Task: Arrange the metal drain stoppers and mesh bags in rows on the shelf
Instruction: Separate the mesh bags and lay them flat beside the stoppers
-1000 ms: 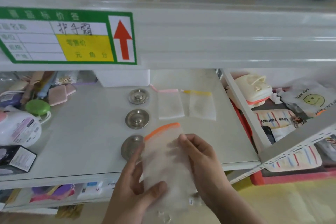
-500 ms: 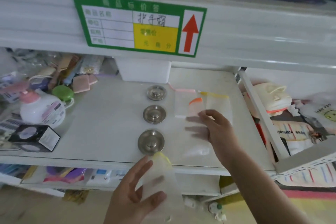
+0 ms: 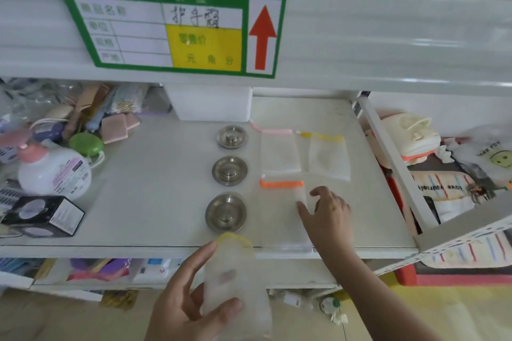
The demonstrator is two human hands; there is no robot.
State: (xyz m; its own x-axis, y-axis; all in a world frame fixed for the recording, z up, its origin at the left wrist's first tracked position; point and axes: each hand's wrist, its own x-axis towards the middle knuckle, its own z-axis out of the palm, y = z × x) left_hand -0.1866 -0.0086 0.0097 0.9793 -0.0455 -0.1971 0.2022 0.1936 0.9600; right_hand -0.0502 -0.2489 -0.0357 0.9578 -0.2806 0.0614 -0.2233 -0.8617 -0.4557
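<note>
Three metal drain stoppers stand in a column on the white shelf (image 3: 155,202): far (image 3: 232,137), middle (image 3: 229,170), near (image 3: 225,212). To their right lie a pink-topped mesh bag (image 3: 280,153) and a yellow-topped mesh bag (image 3: 328,156) side by side. An orange-topped mesh bag (image 3: 279,213) lies flat in front of the pink one. My right hand (image 3: 328,216) rests on its right edge, fingers spread. My left hand (image 3: 191,302), below the shelf's front edge, grips another yellow-topped mesh bag (image 3: 235,282).
A white lotion bottle (image 3: 54,171), a black box (image 3: 41,216), a green compact (image 3: 86,144) and other toiletries crowd the shelf's left end. A white box (image 3: 213,104) stands at the back. A green price label (image 3: 177,28) hangs overhead. A side rack of goods (image 3: 448,180) stands right.
My right hand has laid the orange-topped mesh bag flat on the shelf in front of the pink one. My left hand still holds the yellow-topped bag below the shelf edge.
</note>
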